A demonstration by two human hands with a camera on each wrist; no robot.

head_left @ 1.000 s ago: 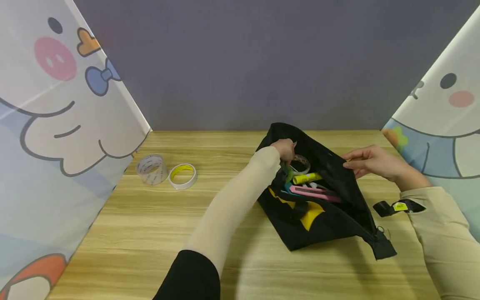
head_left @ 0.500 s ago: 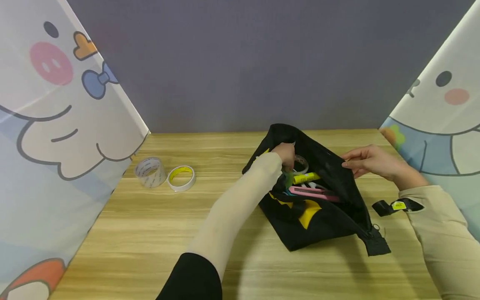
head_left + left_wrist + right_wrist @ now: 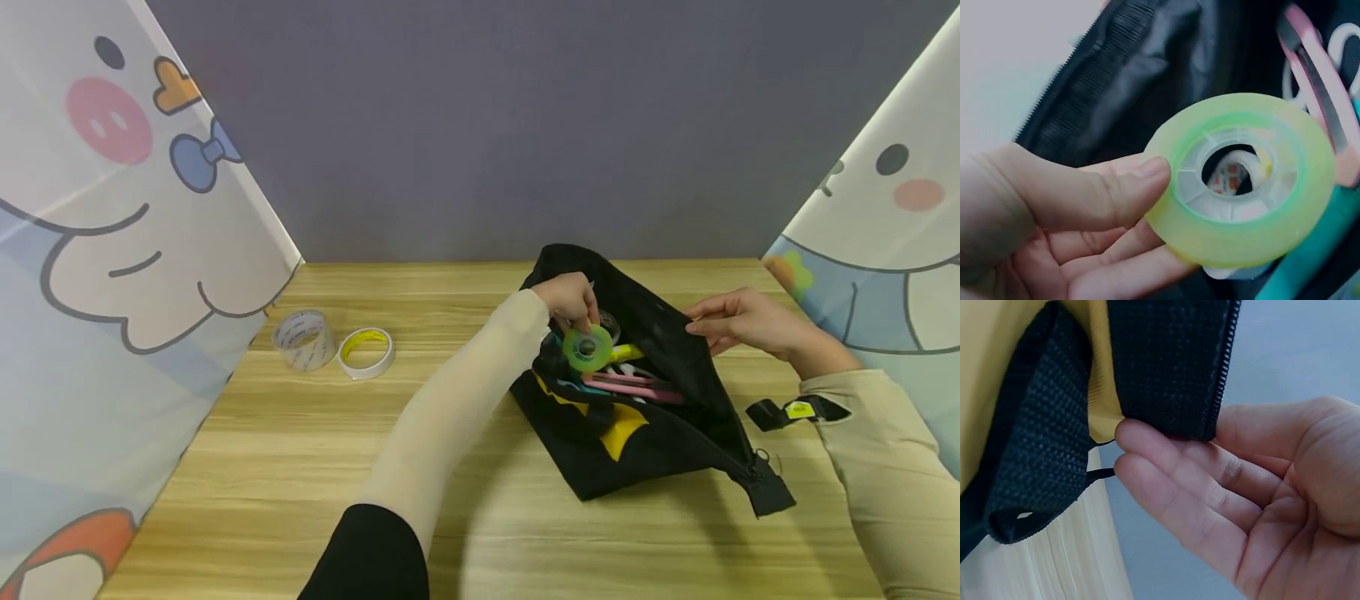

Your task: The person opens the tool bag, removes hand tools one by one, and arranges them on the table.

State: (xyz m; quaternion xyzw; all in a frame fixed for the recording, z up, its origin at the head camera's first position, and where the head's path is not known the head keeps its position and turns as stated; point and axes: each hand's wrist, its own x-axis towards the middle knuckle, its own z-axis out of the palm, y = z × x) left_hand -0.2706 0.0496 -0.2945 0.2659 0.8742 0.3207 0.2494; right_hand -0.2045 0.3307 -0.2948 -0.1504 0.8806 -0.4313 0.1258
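My left hand pinches a yellow-green roll of clear tape at the mouth of a black zippered bag. In the left wrist view the thumb lies on the near face of the tape roll, fingers behind it. My right hand pinches the bag's far edge between thumb and fingers and holds it up; the right wrist view shows the zipper edge there. Inside the bag lie a pink utility knife, a yellow tube-like item and another tape roll, partly hidden.
Left on the wooden table stand a wide clear tape roll and a white tape roll with a yellow core. A grey wall rises behind; cartoon-printed panels flank both sides. A black strap hangs at the right wrist.
My left hand has risen slightly out of the bag, bringing the yellow-green tape roll up into plain view. The right hand keeps its hold on the bag's edge.
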